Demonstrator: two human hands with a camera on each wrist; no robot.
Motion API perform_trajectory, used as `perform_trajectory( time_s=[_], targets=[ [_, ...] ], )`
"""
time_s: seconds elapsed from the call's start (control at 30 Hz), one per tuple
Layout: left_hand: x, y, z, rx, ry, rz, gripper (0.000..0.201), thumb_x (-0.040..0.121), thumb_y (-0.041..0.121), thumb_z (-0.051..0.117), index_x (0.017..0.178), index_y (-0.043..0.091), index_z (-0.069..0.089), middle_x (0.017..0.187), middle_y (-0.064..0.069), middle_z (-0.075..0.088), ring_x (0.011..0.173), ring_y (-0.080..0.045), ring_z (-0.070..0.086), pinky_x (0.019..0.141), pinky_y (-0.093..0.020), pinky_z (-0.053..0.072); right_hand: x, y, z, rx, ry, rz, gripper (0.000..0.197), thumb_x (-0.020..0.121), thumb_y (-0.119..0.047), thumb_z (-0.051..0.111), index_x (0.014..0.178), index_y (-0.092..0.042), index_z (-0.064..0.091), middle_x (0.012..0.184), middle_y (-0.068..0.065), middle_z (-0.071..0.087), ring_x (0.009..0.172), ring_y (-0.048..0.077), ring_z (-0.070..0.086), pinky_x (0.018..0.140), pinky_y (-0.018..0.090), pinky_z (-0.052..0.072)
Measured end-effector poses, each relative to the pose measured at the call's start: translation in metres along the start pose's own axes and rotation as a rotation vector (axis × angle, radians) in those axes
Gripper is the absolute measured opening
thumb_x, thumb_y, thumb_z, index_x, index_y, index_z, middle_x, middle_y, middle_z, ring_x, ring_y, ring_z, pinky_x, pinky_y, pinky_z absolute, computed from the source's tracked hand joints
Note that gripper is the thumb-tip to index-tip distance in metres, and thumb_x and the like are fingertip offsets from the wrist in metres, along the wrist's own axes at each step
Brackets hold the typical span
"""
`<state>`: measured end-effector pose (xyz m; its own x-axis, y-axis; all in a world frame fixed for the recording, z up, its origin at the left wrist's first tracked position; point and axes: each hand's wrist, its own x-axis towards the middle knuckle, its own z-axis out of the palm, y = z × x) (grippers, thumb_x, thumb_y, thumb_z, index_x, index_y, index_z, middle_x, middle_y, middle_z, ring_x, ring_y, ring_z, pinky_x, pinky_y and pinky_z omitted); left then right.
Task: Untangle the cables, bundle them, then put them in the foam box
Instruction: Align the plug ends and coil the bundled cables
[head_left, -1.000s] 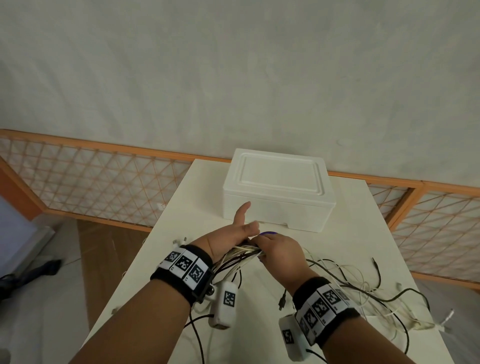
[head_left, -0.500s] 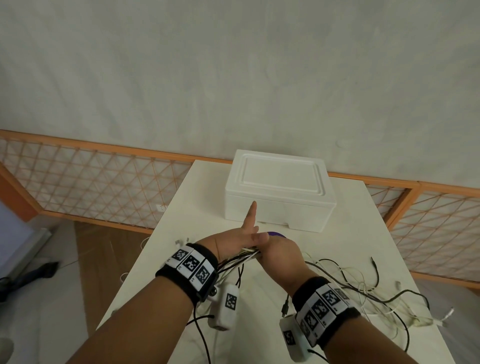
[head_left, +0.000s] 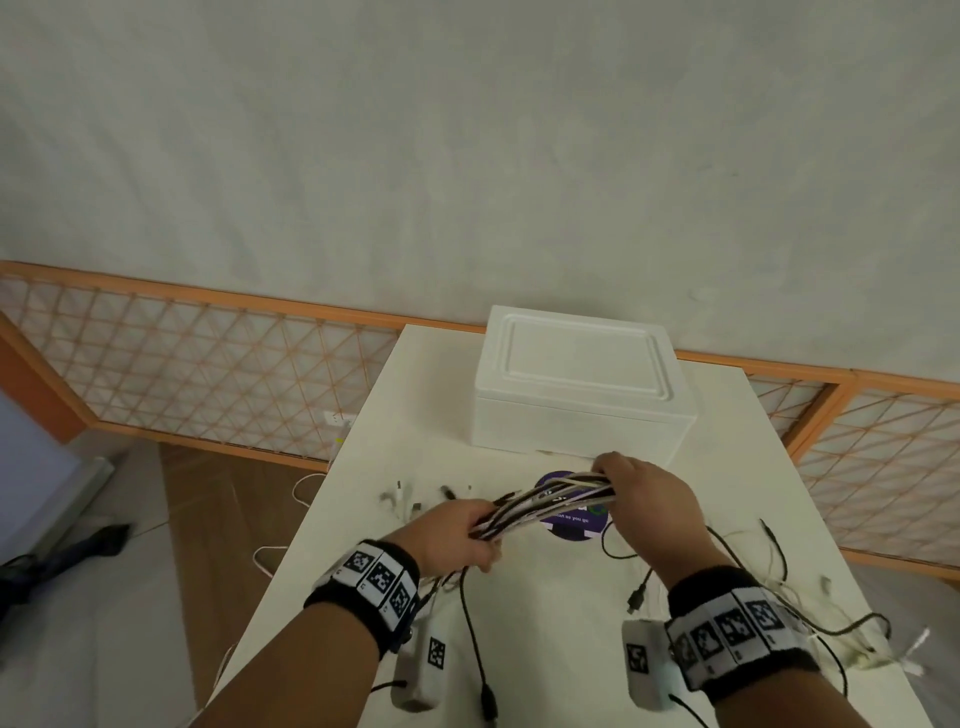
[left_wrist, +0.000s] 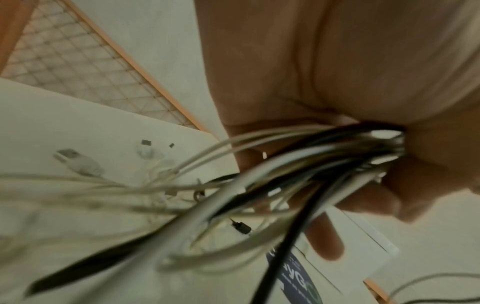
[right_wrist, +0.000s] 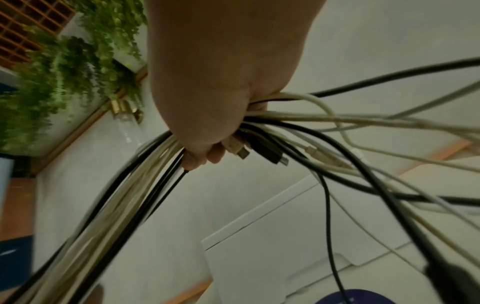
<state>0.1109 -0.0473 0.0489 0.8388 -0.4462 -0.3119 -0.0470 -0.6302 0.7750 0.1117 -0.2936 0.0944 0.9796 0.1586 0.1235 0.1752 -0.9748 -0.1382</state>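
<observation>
A bundle of black and white cables (head_left: 545, 503) stretches between both hands above the white table (head_left: 545, 597). My left hand (head_left: 457, 530) grips its near-left end, fingers curled round the strands (left_wrist: 337, 156). My right hand (head_left: 644, 493) grips the far-right end, where the cables (right_wrist: 161, 174) run through the fist and several plugs (right_wrist: 270, 154) stick out. Loose cable tails (head_left: 769, 566) trail across the table to the right. The white foam box (head_left: 576, 384), lid on, stands just behind the hands.
A round purple label or disc (head_left: 571, 514) lies on the table under the bundle. Loose plugs (head_left: 400, 496) lie left of the hands. An orange lattice fence (head_left: 197, 364) runs behind the table, and a wooden floor (head_left: 218, 519) lies to the left.
The hands were close together on the cables; now they have drawn apart, the right hand toward the box, stretching the bundle between them. The left hand's raised finger has curled down onto the cables.
</observation>
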Motion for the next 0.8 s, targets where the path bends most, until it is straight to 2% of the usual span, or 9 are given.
perform_trajectory(
  time_s=[0.17, 0.23, 0.27, 0.33, 0.43, 0.5, 0.57, 0.7, 0.8],
  targets=[
    [0.004, 0.001, -0.006, 0.398, 0.196, 0.071, 0.017, 0.094, 0.037, 0.052, 0.096, 0.021, 0.056, 0.089, 0.001, 0.063, 0.083, -0.018, 0.058, 0.066, -0.029, 0.04, -0.008, 0.013, 0.003, -0.018, -0.202, 0.097, 0.03, 0.09, -0.036, 0.053, 0.118, -0.026, 0.049, 0.11, -0.005, 0.063, 0.097, 0.017, 0.059, 0.071, 0.026, 0.041],
    [0.008, 0.007, -0.006, 0.582, 0.225, 0.094, 0.019, 0.095, 0.031, 0.049, 0.104, 0.016, 0.055, 0.099, -0.005, 0.064, 0.092, -0.025, 0.058, 0.071, -0.031, 0.039, -0.007, 0.013, 0.0, -0.023, -0.433, 0.107, 0.085, 0.076, -0.045, 0.07, 0.142, -0.018, 0.026, 0.139, 0.001, 0.044, 0.125, 0.021, 0.044, 0.099, 0.036, 0.039],
    [0.009, 0.01, -0.006, 0.642, 0.222, 0.101, 0.019, 0.095, 0.029, 0.048, 0.106, 0.015, 0.054, 0.101, -0.007, 0.064, 0.093, -0.027, 0.059, 0.072, -0.032, 0.039, -0.006, 0.009, -0.006, -0.009, -0.511, 0.095, 0.112, 0.068, -0.048, 0.077, 0.15, -0.016, 0.007, 0.151, 0.003, 0.027, 0.137, 0.024, 0.029, 0.111, 0.044, 0.027],
    [0.01, 0.016, -0.004, 0.706, 0.206, 0.115, 0.021, 0.095, 0.028, 0.047, 0.109, 0.014, 0.054, 0.102, -0.008, 0.065, 0.093, -0.029, 0.059, 0.074, -0.034, 0.041, -0.002, -0.009, -0.02, -0.002, -0.494, 0.004, 0.133, 0.063, -0.052, 0.079, 0.149, -0.019, -0.017, 0.158, 0.002, 0.002, 0.146, 0.025, 0.003, 0.116, 0.051, 0.003],
    [0.013, 0.025, 0.001, 0.752, 0.198, 0.153, 0.023, 0.095, 0.026, 0.045, 0.11, 0.011, 0.055, 0.101, -0.011, 0.066, 0.092, -0.031, 0.062, 0.073, -0.036, 0.044, 0.008, -0.053, -0.017, -0.013, -0.369, -0.218, 0.117, 0.071, -0.044, 0.072, 0.15, -0.018, -0.009, 0.157, 0.005, 0.011, 0.145, 0.024, 0.009, 0.118, 0.047, 0.001],
    [0.014, 0.029, 0.004, 0.723, 0.166, 0.152, 0.023, 0.095, 0.02, 0.045, 0.107, 0.007, 0.059, 0.099, -0.013, 0.067, 0.09, -0.031, 0.063, 0.069, -0.033, 0.042, 0.014, -0.079, 0.002, 0.012, -0.374, -0.287, 0.097, 0.077, -0.025, 0.064, 0.15, -0.017, 0.002, 0.14, 0.008, 0.043, 0.13, 0.025, 0.041, 0.112, 0.043, 0.028],
    [0.014, 0.027, 0.003, 0.661, 0.127, 0.107, 0.022, 0.092, 0.016, 0.047, 0.103, 0.005, 0.063, 0.098, -0.014, 0.068, 0.089, -0.029, 0.063, 0.068, -0.03, 0.04, 0.015, -0.091, 0.018, 0.099, -0.426, -0.228, 0.086, 0.08, -0.017, 0.061, 0.149, -0.019, 0.01, 0.121, 0.005, 0.059, 0.11, 0.024, 0.057, 0.092, 0.038, 0.048],
    [0.006, 0.012, -0.003, 0.504, 0.146, 0.097, 0.022, 0.085, 0.016, 0.058, 0.106, 0.012, 0.063, 0.098, -0.009, 0.068, 0.088, -0.025, 0.064, 0.074, -0.031, 0.049, 0.017, -0.095, 0.032, 0.223, -0.53, -0.148, 0.084, 0.075, -0.029, 0.075, 0.142, -0.017, 0.026, 0.12, 0.004, 0.061, 0.109, 0.023, 0.058, 0.089, 0.035, 0.048],
    [-0.003, -0.006, -0.01, 0.352, 0.231, 0.079, 0.037, 0.077, 0.02, 0.068, 0.11, 0.018, 0.05, 0.099, -0.002, 0.064, 0.09, -0.023, 0.061, 0.076, -0.035, 0.051, 0.02, -0.096, 0.028, 0.156, -0.527, -0.132, 0.049, 0.079, -0.043, 0.071, 0.114, -0.013, 0.054, 0.102, 0.002, 0.062, 0.097, 0.021, 0.059, 0.077, 0.03, 0.045]
  ],
)
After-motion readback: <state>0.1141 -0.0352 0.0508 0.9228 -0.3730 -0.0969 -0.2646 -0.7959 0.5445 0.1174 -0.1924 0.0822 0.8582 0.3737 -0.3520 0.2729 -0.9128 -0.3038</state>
